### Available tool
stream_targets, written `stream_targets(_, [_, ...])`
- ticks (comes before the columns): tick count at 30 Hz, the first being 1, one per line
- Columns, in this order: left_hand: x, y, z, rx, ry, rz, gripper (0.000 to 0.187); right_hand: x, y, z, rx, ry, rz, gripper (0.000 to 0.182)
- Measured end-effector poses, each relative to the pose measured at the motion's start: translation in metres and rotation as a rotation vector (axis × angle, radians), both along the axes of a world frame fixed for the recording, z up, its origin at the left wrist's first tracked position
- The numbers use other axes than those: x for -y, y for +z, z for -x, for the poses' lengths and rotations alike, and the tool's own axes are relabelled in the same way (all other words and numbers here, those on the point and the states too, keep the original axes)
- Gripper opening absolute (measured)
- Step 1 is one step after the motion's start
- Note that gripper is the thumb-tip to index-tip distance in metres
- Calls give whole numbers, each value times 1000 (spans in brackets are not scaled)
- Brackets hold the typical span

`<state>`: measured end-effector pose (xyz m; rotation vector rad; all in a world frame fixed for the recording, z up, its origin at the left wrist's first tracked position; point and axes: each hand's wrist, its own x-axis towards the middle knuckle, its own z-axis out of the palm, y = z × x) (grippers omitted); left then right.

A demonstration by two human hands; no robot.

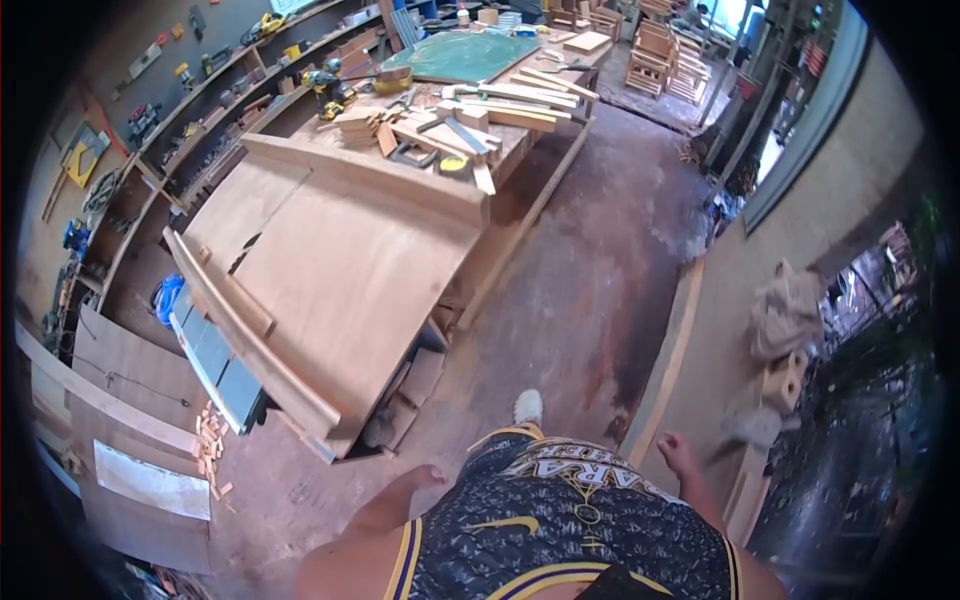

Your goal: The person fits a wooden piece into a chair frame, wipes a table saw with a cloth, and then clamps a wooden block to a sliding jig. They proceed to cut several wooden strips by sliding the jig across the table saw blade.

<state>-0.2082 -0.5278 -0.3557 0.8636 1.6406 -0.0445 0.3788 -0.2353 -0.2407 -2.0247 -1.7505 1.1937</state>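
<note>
1. Hands: two in view, both empty and hanging at the person's sides. The left hand [432, 476] is loosely curled, gripping nothing, low beside the hip. The right hand [677, 452] is closed in a loose fist, also holding nothing.
2. Panel [350, 280]: one large plywood sheet lies flat ahead of the left hand, the nearest big thing to it, well apart from both hands.
3. Rails: two long wooden strips edge the panel, one curved along its far end [370, 172], one along its near left side [250, 340].
4. Bench [520, 140]: one, beyond the panel, piled with cut boards; their number cannot be told.
5. Drill [328, 88]: one yellow and black tool on the bench's left.
6. Shoe [528, 406]: one white shoe shows on the floor [590, 270].
</note>
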Motion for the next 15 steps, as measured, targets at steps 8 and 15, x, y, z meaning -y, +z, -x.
stream_targets(8, [-274,344,20,371,-139,-189,45,-246,131,-175,-258,-432,-759,19])
stream_targets(15, [-400,721,-4,-547,-588,-2333,28,-449,568,48,-551,720,-1699,21])
